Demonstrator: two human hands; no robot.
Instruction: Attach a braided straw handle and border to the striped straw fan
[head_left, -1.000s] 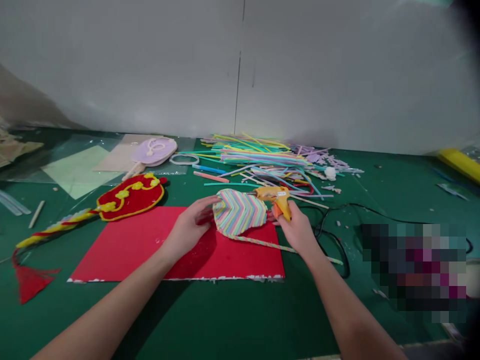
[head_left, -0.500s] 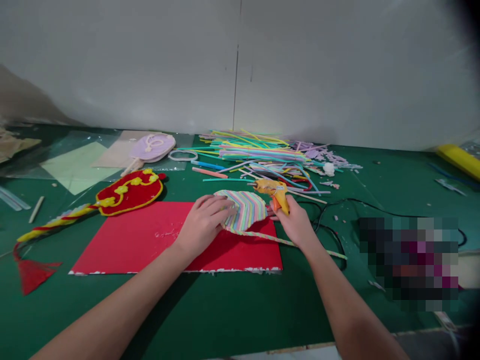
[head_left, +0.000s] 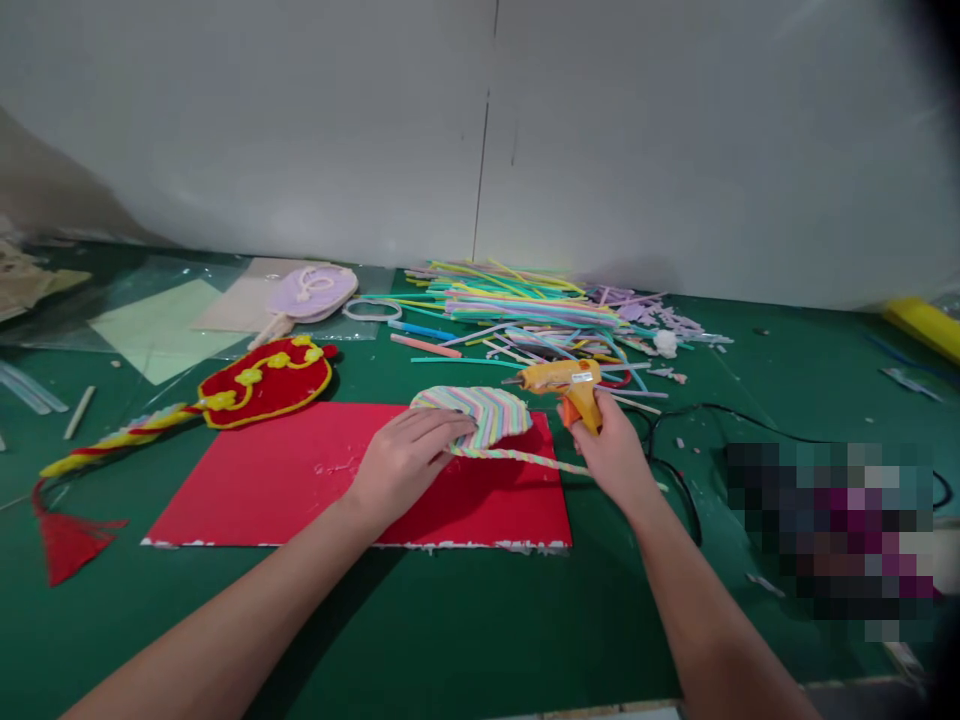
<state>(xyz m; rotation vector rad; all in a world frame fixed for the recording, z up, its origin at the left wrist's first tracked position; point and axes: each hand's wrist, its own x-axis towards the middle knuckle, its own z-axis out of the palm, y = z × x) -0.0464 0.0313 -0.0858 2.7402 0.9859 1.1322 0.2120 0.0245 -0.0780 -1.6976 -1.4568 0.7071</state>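
My left hand (head_left: 409, 460) is closed on the left part of a pastel striped oval piece (head_left: 499, 412), held over a red sheet (head_left: 262, 480). A twisted pastel strand (head_left: 525, 458) runs from beside those fingers to the right, its far part passing behind my right hand (head_left: 611, 440). That hand grips a yellow glue gun (head_left: 559, 377) with an orange trigger. The gun's nozzle points left, just above the striped piece's right end and apart from it.
Behind lies a pile of pastel pipe cleaners (head_left: 517, 300). A red and yellow fan (head_left: 262, 385) with a tassel and a lilac fan (head_left: 315, 292) are at left. A black cord (head_left: 694, 500) curls at right, near a blurred-out object (head_left: 840, 530).
My right hand and the glue gun have moved right, away from the striped piece. The striped piece has shifted slightly left and tilted. The view has shifted a little.
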